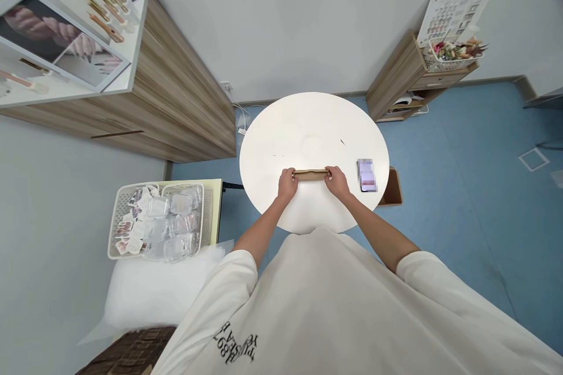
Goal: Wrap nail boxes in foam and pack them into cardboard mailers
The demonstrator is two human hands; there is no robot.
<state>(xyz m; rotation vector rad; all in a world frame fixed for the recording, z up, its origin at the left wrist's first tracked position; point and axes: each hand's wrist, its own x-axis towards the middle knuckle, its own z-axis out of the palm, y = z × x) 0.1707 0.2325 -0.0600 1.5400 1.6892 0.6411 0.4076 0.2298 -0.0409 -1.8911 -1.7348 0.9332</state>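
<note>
Both hands hold a narrow brown box (311, 176), which looks like cardboard, over the near half of a round white table (290, 123). My left hand (287, 184) has its fingers closed around the left end. At the right end, my right hand (337, 180) grips it the same way. The box's long side faces me, and a notch shows along its upper edge. Whether it rests on the table or hangs just above it I cannot tell. To the right of my right hand lies a phone (367, 175), its screen blurred.
White baskets (115, 217) of packaged items stand at the left on a yellowish table. A wood-grain cabinet (189, 82) rises behind them. Back right is a small wooden cabinet (396, 79) with a flower basket (453, 61). A brown bin (393, 187) sits beside the round table.
</note>
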